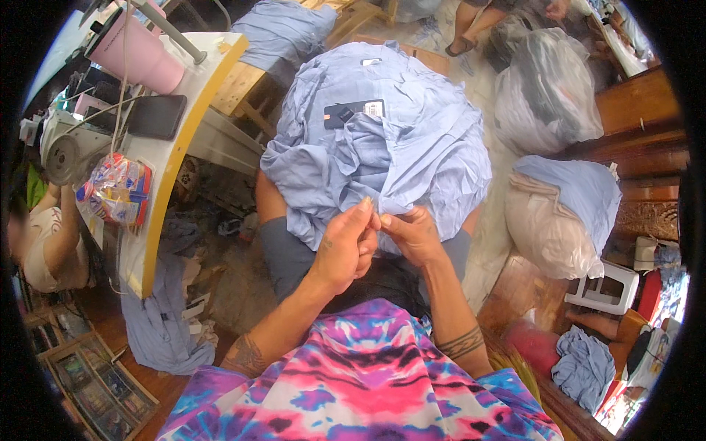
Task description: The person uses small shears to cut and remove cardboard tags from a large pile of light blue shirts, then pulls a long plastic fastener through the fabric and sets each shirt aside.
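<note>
Heaped over my lap and knees is a light blue shirt point(441, 140), wrinkled, with a dark hang tag point(344, 114) lying on it and a small pale label above. My left hand point(346, 250) is closed in a pinch at the shirt's near edge, thumb up. Close beside it, my right hand point(415, 237) pinches the same edge, its thumb and finger nearly touching the left fingertips. Between the fingertips, any smaller item is too tiny to make out. Fabric hides part of my thighs.
At left, a white table with a yellow edge point(193, 110) carries a pink tumbler point(143, 55), a black phone point(156, 116) and a snack packet point(121, 192). Bagged bundles point(551, 92) and a white stool point(607, 288) stand right. Another person point(55, 239) sits far left.
</note>
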Demonstrator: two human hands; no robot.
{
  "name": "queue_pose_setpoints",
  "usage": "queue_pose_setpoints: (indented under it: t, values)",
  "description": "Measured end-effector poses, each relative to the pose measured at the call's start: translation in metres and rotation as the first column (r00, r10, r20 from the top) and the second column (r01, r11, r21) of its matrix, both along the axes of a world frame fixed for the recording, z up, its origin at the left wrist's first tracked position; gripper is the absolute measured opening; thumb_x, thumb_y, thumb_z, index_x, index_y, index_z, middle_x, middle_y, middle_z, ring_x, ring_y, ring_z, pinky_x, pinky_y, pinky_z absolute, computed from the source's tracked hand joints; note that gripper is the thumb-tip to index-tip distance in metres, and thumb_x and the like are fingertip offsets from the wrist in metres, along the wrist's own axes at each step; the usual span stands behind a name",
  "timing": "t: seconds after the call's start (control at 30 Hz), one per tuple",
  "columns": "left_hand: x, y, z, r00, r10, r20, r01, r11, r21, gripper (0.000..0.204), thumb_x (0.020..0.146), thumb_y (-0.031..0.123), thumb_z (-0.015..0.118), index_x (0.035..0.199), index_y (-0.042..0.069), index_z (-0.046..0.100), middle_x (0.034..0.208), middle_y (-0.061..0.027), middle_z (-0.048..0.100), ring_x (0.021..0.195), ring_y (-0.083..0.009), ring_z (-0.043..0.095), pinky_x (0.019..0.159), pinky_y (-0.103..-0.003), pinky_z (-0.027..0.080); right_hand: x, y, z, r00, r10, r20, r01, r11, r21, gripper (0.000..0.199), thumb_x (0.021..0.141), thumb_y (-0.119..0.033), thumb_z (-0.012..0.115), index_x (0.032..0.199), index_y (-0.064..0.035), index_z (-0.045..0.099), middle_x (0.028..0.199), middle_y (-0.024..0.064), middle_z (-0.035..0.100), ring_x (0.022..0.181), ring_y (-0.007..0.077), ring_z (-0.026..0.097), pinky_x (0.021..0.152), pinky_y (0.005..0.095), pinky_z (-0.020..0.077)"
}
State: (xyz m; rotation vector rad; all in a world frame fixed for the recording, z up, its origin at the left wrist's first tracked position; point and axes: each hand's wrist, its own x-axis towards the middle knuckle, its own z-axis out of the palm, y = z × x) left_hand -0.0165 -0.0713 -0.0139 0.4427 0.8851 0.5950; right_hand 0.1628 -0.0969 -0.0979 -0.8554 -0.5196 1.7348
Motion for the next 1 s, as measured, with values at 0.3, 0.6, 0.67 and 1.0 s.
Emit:
queue_pose_setpoints:
  t: [0.3,0.6,0.67,1.0]
  values:
    - [0.012,0.004,-0.002,0.990,0.107,0.090,-0.095,0.987,-0.127,0.049,0.110,0.054,0.042,0.099,0.008,0.058,0.061,0.0045,0.040,0.037,-0.0050,0.026,0.032,-0.024,0.023,-0.011,-0.016,0.001,0.990,-0.137,0.019,0.139,0.984,-0.108,0.036,0.092,-0.007,0.079,0.126,-0.0007,0.067,0.122,0.0101,0.072,0.111,0.0205,0.069,0.095,0.0371,0.0551]
    - [0.023,0.014,-0.008,0.922,0.257,0.289,-0.186,0.949,-0.253,0.049,0.110,0.053,0.046,0.102,0.006,0.055,0.064,0.0020,0.045,0.039,-0.0071,0.030,0.034,-0.026,0.025,-0.014,-0.037,0.000,0.982,-0.159,0.105,0.172,0.976,-0.130,0.043,0.096,-0.006,0.072,0.136,-0.0030,0.057,0.130,0.0101,0.066,0.116,0.0231,0.067,0.097,0.0391,0.0578]
    - [0.027,0.015,-0.011,0.909,0.284,0.304,-0.202,0.940,-0.275,0.048,0.110,0.053,0.046,0.102,0.006,0.055,0.064,0.0016,0.046,0.040,-0.0074,0.031,0.034,-0.027,0.025,-0.015,-0.038,0.000,0.977,-0.170,0.130,0.186,0.974,-0.128,0.043,0.097,-0.006,0.072,0.136,-0.0029,0.056,0.131,0.0103,0.065,0.116,0.0229,0.067,0.097,0.0388,0.0581]
    - [0.038,0.026,-0.003,0.899,0.347,0.268,-0.251,0.909,-0.333,0.050,0.111,0.054,0.041,0.102,0.007,0.055,0.065,0.0024,0.045,0.042,-0.0064,0.031,0.035,-0.025,0.029,-0.020,-0.050,0.004,0.974,-0.210,0.083,0.221,0.963,-0.155,0.049,0.097,-0.008,0.073,0.141,-0.0040,0.051,0.135,0.0113,0.062,0.120,0.0250,0.066,0.103,0.0424,0.0548]
